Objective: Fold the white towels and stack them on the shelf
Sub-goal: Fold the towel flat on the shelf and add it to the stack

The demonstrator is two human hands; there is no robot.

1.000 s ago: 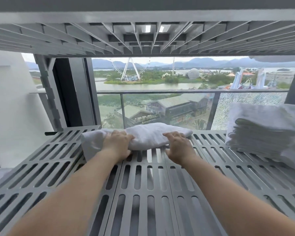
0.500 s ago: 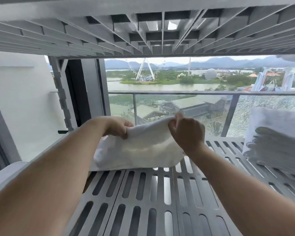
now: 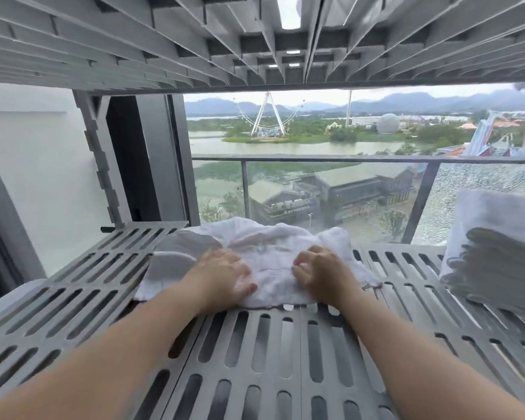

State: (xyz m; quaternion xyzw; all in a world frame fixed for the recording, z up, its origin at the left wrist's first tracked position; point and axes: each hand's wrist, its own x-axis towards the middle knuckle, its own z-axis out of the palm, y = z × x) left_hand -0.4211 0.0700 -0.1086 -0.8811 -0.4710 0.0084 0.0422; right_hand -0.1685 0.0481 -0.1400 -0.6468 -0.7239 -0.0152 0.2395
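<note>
Landmark: the grey slotted metal shelf [image 3: 255,353] is being taken as reference for every position below.
Towel in hand: a white, soft, rumpled terry towel [image 3: 270,253] is being worked flat on the shelf, toward its far edge, roughly mid-width.
Left hand: the left hand [image 3: 225,275] is being pressed palm-down on the towel's near-left part, fingers spread and loosened, nothing being pinched as far as can be seen.
Right hand: the right hand [image 3: 322,272] is being held on the towel's near-right part, fingers curled inward; whether cloth is being gripped under them cannot be told.
Finished pile: a stack of folded white towels [image 3: 497,256] is being kept at the shelf's right end, well apart from the towel being handled.
Step judged: smoothing or setting of a fold is being done; stacking is not yet done for this piece.
Handling judged: the cloth is being read as light, limp and non-slippery; no shape is being held by it unaided, and it is likely being snagged slightly by the slots.
Where to take hold: the corners or a folded edge are being favoured, both taken together.
Upper tier: the ribbed grey underside of the shelf above [image 3: 194,40] is being noted close overhead, so lifting room is being limited.
</note>
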